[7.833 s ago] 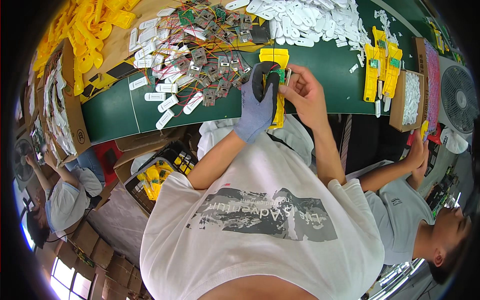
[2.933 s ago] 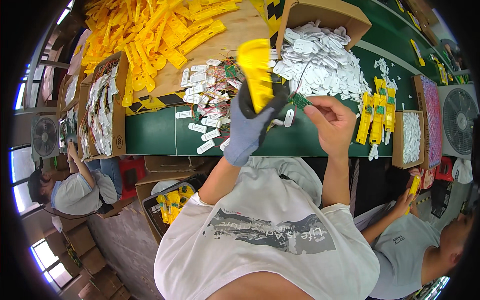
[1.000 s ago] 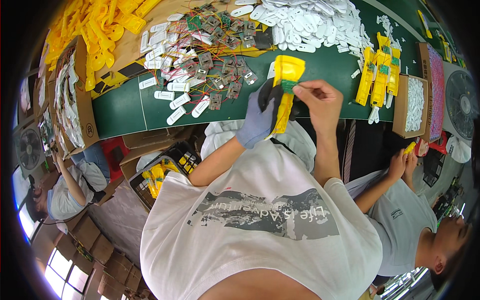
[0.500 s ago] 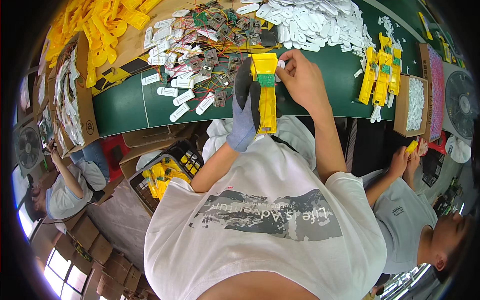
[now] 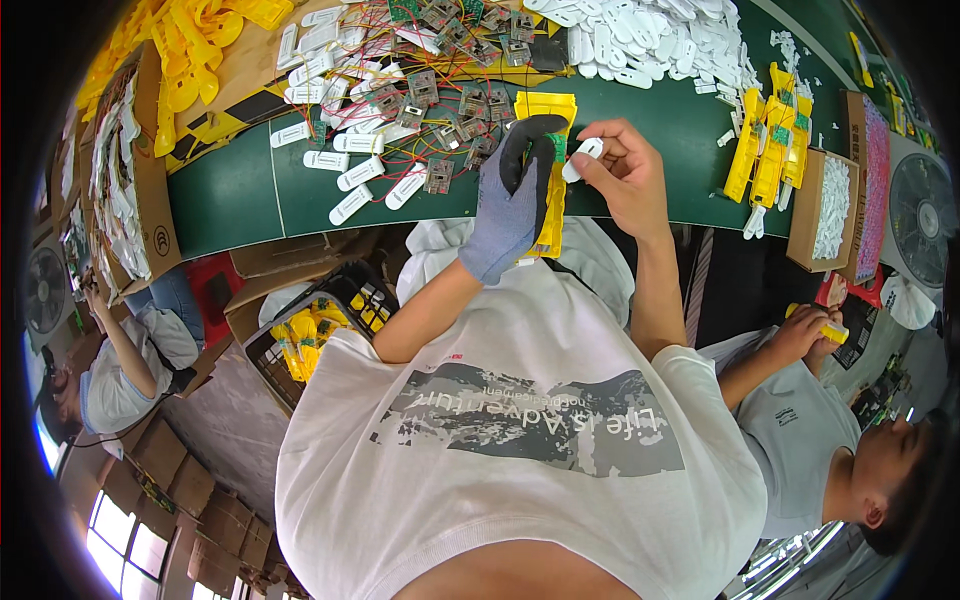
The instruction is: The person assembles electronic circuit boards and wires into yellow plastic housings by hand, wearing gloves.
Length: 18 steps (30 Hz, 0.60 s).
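Note:
My left hand, in a grey-blue glove with dark fingers, grips a long yellow plastic housing above the table's near edge. A small green circuit board shows inside the housing, partly covered by the gloved fingers. Just right of it, my bare right hand pinches a small white oval plastic piece between thumb and fingers, close to the board. Left of the glove lie several grey switch modules with red and yellow wires, among white oval covers.
White pieces are heaped at the back of the green table. Yellow housings with boards lie to the right, beside a box of small white parts. A black crate stands lower left. Co-workers sit at both sides.
My right hand has drawn the white piece slightly right and down, turning it into clearer view. The left fingers now curl across the housing's front, covering more of the board.

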{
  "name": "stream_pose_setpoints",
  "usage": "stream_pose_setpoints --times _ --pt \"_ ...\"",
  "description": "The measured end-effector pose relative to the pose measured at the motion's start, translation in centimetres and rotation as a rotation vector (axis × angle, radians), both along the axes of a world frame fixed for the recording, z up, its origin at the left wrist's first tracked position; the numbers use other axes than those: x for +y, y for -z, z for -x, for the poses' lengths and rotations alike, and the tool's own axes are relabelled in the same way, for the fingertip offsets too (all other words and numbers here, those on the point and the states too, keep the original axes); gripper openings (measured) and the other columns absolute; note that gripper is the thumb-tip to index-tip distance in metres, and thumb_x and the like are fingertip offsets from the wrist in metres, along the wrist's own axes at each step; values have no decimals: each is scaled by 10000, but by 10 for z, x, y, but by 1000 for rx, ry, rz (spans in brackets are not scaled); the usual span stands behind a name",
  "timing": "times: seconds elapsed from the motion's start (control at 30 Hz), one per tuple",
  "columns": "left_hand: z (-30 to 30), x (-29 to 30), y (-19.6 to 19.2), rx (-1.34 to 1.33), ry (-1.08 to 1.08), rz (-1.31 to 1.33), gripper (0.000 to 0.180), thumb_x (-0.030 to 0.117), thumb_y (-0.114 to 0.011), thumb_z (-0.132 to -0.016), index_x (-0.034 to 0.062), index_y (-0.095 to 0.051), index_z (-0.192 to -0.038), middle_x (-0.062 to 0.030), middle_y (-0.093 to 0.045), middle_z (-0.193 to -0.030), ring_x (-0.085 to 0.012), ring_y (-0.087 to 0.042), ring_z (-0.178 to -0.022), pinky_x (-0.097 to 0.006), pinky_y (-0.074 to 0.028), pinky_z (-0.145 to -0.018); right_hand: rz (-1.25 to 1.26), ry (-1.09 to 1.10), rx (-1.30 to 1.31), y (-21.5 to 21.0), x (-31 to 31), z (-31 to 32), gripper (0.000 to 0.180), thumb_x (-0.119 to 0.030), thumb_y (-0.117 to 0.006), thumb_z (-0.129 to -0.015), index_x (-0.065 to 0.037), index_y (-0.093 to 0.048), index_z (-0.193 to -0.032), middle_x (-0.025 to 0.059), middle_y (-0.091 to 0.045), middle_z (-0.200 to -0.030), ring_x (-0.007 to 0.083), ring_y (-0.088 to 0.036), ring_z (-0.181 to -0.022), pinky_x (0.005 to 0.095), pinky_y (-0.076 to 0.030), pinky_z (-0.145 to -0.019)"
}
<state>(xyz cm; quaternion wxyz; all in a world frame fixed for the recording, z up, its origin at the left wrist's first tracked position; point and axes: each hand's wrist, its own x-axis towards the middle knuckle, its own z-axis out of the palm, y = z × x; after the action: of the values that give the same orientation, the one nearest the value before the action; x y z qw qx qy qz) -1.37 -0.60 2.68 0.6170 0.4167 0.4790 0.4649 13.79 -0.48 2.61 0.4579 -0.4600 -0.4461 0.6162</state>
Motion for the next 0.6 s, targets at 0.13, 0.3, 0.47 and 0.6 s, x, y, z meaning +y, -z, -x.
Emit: stream_pose_setpoints --times 0.13,0.3,0.47,0.6 --pt "-2 -2 0 72 -38 -88 133 98 -478 -912 50 -543 -1017 -35 -528 -736 -76 -507 -597 -245 -424 -534 -32 -3 -8 4 -1 -2 193 -3 -615 -827 -2 -525 -998 48 -624 -837 68 -581 -752 195 -452 -691" --pt "-6 -3 -3 164 -56 -107 109 63 -483 -888 38 -536 -979 -45 -535 -743 -84 -506 -576 -252 -423 -523 -30 0 29 1 -2 -3 182 1 -613 -826 -7 -524 -984 36 -621 -807 62 -575 -742 193 -444 -675" --pt "-6 -3 6 224 -57 -195 115 31 -497 -864 37 -535 -972 -51 -543 -761 -100 -520 -609 -258 -426 -550 -16 -38 -7 8 0 -3 175 2 -613 -824 -10 -525 -975 31 -615 -818 54 -565 -735 179 -424 -652" --pt "-3 -3 2 303 -7 -269 142 6 -500 -847 36 -537 -981 -66 -559 -822 -116 -531 -670 -275 -440 -612 -67 -25 -98 10 -4 -5 179 1 -619 -819 -9 -531 -974 32 -613 -824 55 -564 -722 178 -428 -641"
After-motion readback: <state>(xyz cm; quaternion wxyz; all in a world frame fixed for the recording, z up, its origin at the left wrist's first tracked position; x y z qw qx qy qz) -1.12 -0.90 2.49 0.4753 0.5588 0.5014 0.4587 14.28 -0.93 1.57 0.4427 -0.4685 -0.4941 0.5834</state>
